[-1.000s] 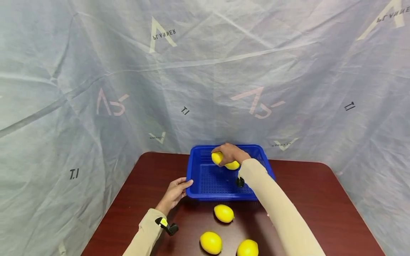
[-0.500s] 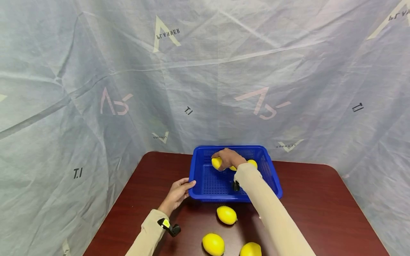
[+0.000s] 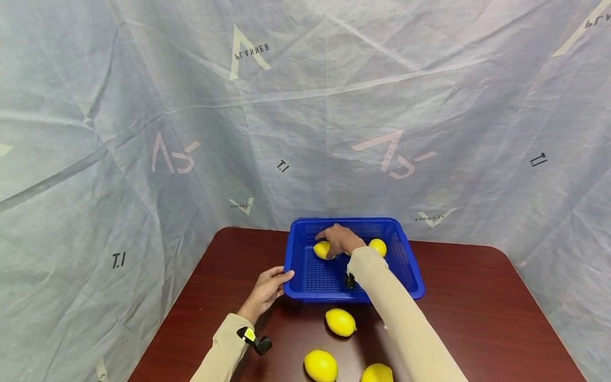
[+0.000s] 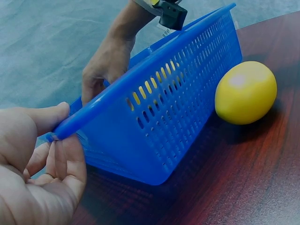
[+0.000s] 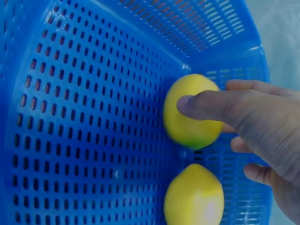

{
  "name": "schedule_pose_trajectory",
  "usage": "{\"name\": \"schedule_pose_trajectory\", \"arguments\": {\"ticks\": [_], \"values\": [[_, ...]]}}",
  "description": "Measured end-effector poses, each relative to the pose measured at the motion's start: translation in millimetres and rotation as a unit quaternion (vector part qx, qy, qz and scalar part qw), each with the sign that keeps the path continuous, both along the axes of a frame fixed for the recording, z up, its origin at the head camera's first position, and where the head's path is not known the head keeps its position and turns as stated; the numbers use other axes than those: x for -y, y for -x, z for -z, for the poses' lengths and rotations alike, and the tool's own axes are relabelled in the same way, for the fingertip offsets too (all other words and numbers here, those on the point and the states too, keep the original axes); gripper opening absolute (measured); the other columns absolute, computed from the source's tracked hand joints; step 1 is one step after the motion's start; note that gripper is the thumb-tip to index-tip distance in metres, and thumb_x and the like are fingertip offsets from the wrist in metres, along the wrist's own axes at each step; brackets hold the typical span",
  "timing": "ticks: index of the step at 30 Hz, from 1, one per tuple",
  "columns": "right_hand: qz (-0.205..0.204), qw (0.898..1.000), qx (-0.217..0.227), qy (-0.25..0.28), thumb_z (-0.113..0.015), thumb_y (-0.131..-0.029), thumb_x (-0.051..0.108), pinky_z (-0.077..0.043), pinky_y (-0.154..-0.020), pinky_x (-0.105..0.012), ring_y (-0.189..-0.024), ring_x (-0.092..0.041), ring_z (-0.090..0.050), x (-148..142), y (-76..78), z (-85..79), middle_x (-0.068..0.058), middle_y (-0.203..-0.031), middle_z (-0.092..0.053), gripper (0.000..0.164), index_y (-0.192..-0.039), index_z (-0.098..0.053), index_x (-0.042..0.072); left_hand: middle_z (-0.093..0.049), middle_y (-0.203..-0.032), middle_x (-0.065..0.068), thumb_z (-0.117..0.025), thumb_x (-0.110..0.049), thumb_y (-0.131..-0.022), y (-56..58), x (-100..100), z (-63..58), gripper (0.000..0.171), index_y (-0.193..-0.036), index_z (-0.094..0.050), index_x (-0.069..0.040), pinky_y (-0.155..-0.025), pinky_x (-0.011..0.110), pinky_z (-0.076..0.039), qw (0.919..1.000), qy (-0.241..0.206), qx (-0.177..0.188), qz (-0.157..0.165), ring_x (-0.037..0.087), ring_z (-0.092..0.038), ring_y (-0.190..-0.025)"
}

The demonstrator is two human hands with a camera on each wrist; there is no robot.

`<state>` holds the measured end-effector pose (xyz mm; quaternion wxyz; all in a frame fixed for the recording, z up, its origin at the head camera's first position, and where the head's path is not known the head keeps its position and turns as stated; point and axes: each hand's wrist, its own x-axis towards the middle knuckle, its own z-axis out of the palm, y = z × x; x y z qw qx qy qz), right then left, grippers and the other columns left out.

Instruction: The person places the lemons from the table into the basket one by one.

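A blue plastic basket [image 3: 312, 294] with slotted walls stands on the table. My left hand [image 3: 264, 291] pinches its left rim, thumb on top and fingers curled beneath, as the left wrist view shows. My right hand [image 3: 341, 240] is inside the basket over a yellow lemon [image 3: 321, 250] near the far left corner. In the right wrist view the straight thumb [image 5: 211, 104] lies over that lemon, and the other fingers are spread beside it. A second lemon [image 5: 194, 197] sits close by, and another lemon [image 3: 377, 248] shows at the basket's right.
On the dark red-brown table [image 3: 458, 297], a lemon [image 3: 341, 322] lies just in front of the basket. Two more lemons, one left [image 3: 321, 365] and one right [image 3: 377, 373], lie nearer the front. A grey printed sheet [image 3: 305, 132] hangs behind the table.
My right hand has lowered its lemon toward the basket floor, and its fingers have loosened around it. The left hand keeps its hold on the rim. The head view has shifted slightly.
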<state>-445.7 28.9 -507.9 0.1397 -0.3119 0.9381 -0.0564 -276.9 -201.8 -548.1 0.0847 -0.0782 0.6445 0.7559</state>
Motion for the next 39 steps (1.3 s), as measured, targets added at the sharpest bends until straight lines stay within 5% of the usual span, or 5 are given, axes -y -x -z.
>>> {"name": "schedule_pose_trajectory", "arguments": {"ticks": [5,12,21,27,39], "values": [[-0.024,1.000,-0.009,0.010,-0.085,-0.086,0.034,-0.048,-0.104,-0.050,-0.133,-0.034,-0.051,-6,-0.9,-13.3,-0.005,-0.143,-0.060,0.066,-0.146,-0.058,0.024,-0.073,-0.109,0.015,-0.073,-0.017,-0.096,0.7,-1,-0.1,0.052,-0.136,-0.054,0.011,-0.072,0.027,-0.058,1.0000,-0.001,0.002,0.000,0.022,-0.072,-0.093],[-0.031,0.997,-0.024,0.070,-0.077,-0.092,0.041,-0.045,-0.107,-0.053,-0.130,-0.034,-0.055,-15,-13.6,-36.3,-0.010,-0.142,-0.061,0.061,-0.145,-0.059,0.017,-0.070,-0.118,0.023,-0.073,-0.018,-0.097,-0.1,0,-0.1,0.051,-0.135,-0.056,0.009,-0.074,0.028,-0.059,1.0000,-0.001,-0.001,-0.003,0.024,-0.072,-0.096],[0.008,0.978,-0.107,0.177,-0.075,-0.093,0.043,-0.052,-0.094,-0.052,-0.114,-0.031,-0.064,-34,-59.6,-58.0,-0.012,-0.126,-0.069,0.052,-0.137,-0.065,0.018,-0.071,-0.114,0.023,-0.073,-0.015,-0.096,2.0,-1,1.6,0.047,-0.132,-0.058,0.010,-0.072,0.029,-0.059,0.9999,-0.013,-0.003,-0.008,0.021,-0.072,-0.091],[0.033,0.970,-0.109,0.213,-0.075,-0.091,0.045,-0.049,-0.097,-0.056,-0.117,-0.034,-0.060,-46,-94.6,-63.5,-0.013,-0.126,-0.068,0.053,-0.137,-0.066,0.018,-0.070,-0.118,0.025,-0.074,-0.015,-0.096,1.8,-1,1.8,0.047,-0.133,-0.058,0.009,-0.073,0.029,-0.059,0.9999,-0.011,0.004,-0.010,0.021,-0.073,-0.091],[0.047,0.953,-0.127,0.270,-0.078,-0.089,0.045,-0.054,-0.087,-0.046,-0.108,-0.024,-0.064,-64,-162.2,-75.1,-0.001,-0.115,-0.072,0.054,-0.135,-0.067,0.020,-0.071,-0.115,0.022,-0.074,-0.015,-0.096,3.7,-1,2.3,0.047,-0.133,-0.058,0.008,-0.072,0.028,-0.059,0.9999,-0.008,0.008,-0.013,0.023,-0.072,-0.093]]}}
